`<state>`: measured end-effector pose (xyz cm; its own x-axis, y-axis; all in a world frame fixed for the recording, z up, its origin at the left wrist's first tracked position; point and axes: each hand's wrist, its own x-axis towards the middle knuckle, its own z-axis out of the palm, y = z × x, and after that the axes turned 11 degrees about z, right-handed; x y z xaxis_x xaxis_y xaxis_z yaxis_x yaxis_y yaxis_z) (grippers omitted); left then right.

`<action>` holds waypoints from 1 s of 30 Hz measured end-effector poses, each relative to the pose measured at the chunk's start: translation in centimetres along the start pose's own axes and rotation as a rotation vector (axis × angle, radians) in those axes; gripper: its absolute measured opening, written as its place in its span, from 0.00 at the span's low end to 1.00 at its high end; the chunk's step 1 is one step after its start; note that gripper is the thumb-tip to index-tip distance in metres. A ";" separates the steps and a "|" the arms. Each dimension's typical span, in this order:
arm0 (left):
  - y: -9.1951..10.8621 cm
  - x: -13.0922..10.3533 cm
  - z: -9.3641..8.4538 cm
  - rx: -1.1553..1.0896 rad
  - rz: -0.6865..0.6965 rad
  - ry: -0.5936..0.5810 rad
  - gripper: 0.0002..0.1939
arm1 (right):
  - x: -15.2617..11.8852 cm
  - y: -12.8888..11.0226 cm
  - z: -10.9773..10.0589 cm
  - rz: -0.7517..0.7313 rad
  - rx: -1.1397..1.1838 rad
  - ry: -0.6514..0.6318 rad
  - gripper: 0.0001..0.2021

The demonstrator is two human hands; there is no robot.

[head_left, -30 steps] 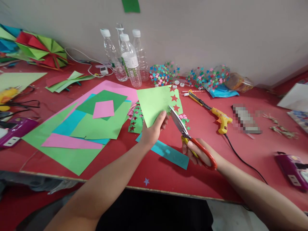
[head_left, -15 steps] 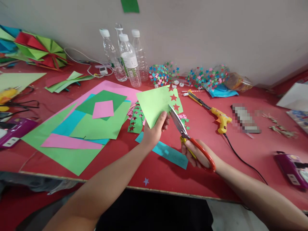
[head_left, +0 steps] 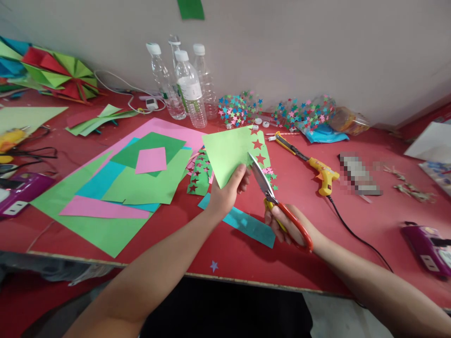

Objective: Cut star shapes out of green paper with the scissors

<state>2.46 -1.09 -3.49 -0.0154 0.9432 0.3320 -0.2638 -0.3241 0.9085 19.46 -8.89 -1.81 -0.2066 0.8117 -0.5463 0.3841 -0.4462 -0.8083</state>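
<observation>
My left hand (head_left: 229,190) pinches a light green sheet of paper (head_left: 227,148) above the table, thumb on top. Star-shaped holes run down the sheet's right part. In my right hand (head_left: 287,223) is a pair of scissors (head_left: 266,185) with red and yellow handles. Its blade tips meet the paper just right of my left thumb. Below my hands lies a blue paper strip (head_left: 244,225). A darker green strip with star holes (head_left: 200,178) and small pink and green cut stars (head_left: 272,178) lie beside and behind the held sheet.
Coloured paper sheets (head_left: 105,230) spread over the left of the red table (head_left: 225,263). Several plastic bottles (head_left: 192,89) stand by the wall. To the right are a yellow glue gun (head_left: 326,176), a utility knife (head_left: 284,142), a blurred-out dark object (head_left: 359,173) and a purple power strip (head_left: 428,249).
The held sheet has shifted slightly to the right, with my left hand. The scissors have tilted a little, their red handle moving slightly left. Both holds stay the same.
</observation>
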 end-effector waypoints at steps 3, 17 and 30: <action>0.1 -0.2 0.1 -0.021 -0.021 -0.025 0.18 | 0.1 0.3 0.0 -0.023 -0.005 -0.003 0.30; 0.1 0.0 0.0 -0.053 0.006 -0.060 0.17 | -0.2 -0.4 -0.1 0.058 -0.032 0.042 0.26; 0.4 1.0 -1.0 0.015 -0.060 0.008 0.17 | 0.5 0.1 -1.7 0.012 -0.079 0.004 0.24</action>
<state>1.41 -0.20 -3.08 -0.0079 0.9616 0.2745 -0.2504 -0.2677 0.9304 20.89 -7.90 -1.81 -0.1979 0.8083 -0.5546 0.4567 -0.4246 -0.7818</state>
